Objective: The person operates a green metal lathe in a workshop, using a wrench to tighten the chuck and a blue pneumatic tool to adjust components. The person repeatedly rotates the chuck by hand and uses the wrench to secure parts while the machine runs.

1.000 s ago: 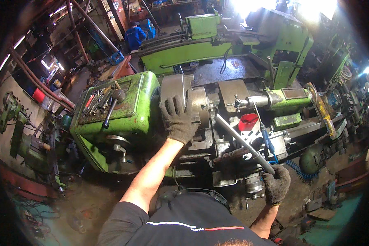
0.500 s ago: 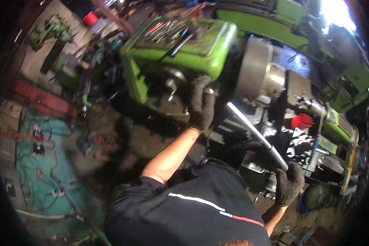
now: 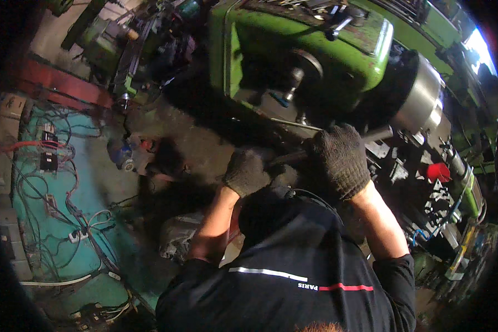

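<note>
A metal pipe (image 3: pixel 379 134) lies across in front of me, below the green lathe headstock (image 3: pixel 301 41). My right hand (image 3: pixel 342 160), in a dark knitted glove, is wrapped round it; the bright end sticks out to the right. On its left the pipe runs in shadow to my left hand (image 3: pixel 247 172), also gloved, whose fingers are curled round that end. A lever with a round knob (image 3: pixel 296 74) projects from the headstock's front above my hands. A thin rod (image 3: pixel 296 124) shows just above the pipe.
Right of the headstock is the large steel chuck (image 3: pixel 418 94). A red cup-like thing (image 3: pixel 438 172) sits among metal parts beyond it. At the left, cables spread over a green board (image 3: pixel 88 182). A red beam (image 3: pixel 66 83) lies behind it. Tools lie on the headstock.
My right hand has come in from the far right with the pipe, now lying crosswise. My left hand has left the headstock front, dropped nearer me and closed on the pipe. The view has shifted.
</note>
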Demonstrator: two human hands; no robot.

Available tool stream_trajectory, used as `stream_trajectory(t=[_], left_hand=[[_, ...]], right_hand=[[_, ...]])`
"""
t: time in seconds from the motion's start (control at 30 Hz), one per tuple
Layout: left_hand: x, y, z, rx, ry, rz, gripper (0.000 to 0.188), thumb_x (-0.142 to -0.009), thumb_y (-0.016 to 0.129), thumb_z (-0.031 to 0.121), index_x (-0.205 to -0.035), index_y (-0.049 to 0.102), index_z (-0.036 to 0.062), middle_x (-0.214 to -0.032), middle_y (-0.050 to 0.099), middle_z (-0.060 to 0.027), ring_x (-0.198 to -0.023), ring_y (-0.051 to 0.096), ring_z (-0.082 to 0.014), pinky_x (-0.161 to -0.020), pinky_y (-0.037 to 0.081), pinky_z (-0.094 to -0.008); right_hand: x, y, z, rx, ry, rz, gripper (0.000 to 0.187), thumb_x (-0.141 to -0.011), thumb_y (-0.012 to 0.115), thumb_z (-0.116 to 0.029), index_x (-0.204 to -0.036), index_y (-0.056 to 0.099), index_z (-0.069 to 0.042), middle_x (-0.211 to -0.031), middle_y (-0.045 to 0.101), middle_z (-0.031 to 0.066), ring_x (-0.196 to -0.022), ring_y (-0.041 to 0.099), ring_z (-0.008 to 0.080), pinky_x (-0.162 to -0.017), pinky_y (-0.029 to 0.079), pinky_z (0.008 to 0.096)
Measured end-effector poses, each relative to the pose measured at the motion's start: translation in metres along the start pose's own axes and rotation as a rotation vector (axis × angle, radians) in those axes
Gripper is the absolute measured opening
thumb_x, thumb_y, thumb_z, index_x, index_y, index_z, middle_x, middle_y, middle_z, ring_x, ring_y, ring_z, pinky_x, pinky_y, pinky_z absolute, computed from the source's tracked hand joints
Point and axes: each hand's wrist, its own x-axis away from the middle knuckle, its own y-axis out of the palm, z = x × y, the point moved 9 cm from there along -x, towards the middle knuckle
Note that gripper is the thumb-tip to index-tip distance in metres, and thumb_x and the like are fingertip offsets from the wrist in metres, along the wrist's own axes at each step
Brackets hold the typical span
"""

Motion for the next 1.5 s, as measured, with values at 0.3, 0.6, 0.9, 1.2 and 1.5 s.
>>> stream_trajectory(t=[0.3,0.6,0.9,1.2,1.5], left_hand=[[0.112,0.047,-0.262,0.228,-0.546,0.513,0.035,-0.09,0.083,0.035,-0.108,0.073,0.0059,-0.104,0.075,-0.0144,-0.096,0.071,-0.0318,-0.085,0.056,-0.047],[0.076,0.192,-0.389,1.867,-0.793,0.543,0.042,-0.108,0.066,0.021,-0.148,0.059,0.0093,-0.153,0.06,-0.0058,-0.133,0.061,-0.0286,-0.113,0.051,-0.0492],[-0.003,0.291,-0.299,2.087,-0.87,0.027,0.039,-0.111,0.059,0.027,-0.145,0.062,0.0064,-0.145,0.068,-0.0145,-0.127,0.066,-0.032,-0.109,0.056,-0.0507],[-0.06,0.34,-0.208,1.722,-0.639,-0.387,0.04,-0.109,0.063,0.032,-0.144,0.063,0.012,-0.136,0.067,-0.0104,-0.125,0.063,-0.0278,-0.111,0.052,-0.0475],[-0.099,0.384,-0.189,1.766,-1.238,-0.173,0.038,-0.103,0.069,0.033,-0.133,0.059,0.0125,-0.129,0.057,-0.0141,-0.113,0.062,-0.034,-0.091,0.058,-0.0493]], right_hand=[[0.01,-0.009,0.031,-0.113,0.497,0.077,0.042,-0.073,0.089,-0.021,-0.112,0.08,-0.008,-0.121,0.074,0.0171,-0.113,0.069,0.0408,-0.099,0.055,0.0467],[0.391,0.081,0.117,-0.045,1.367,-0.141,0.034,-0.095,0.076,-0.025,-0.12,0.074,-0.003,-0.113,0.077,0.0162,-0.107,0.071,0.0338,-0.097,0.054,0.0445],[0.749,0.161,-0.113,-0.004,1.336,-0.979,0.024,-0.098,0.073,-0.03,-0.103,0.072,-0.007,-0.095,0.074,0.0103,-0.09,0.072,0.0253,-0.081,0.056,0.0416],[0.652,0.15,-0.133,-0.425,1.834,-0.031,0.021,-0.102,0.071,-0.029,-0.107,0.072,-0.008,-0.097,0.074,0.0062,-0.086,0.07,0.0197,-0.076,0.054,0.0357],[0.626,0.135,-0.127,-0.8,2.151,0.309,0.031,-0.098,0.077,-0.018,-0.12,0.072,0.004,-0.11,0.079,0.0097,-0.094,0.073,0.0195,-0.081,0.055,0.0338]])
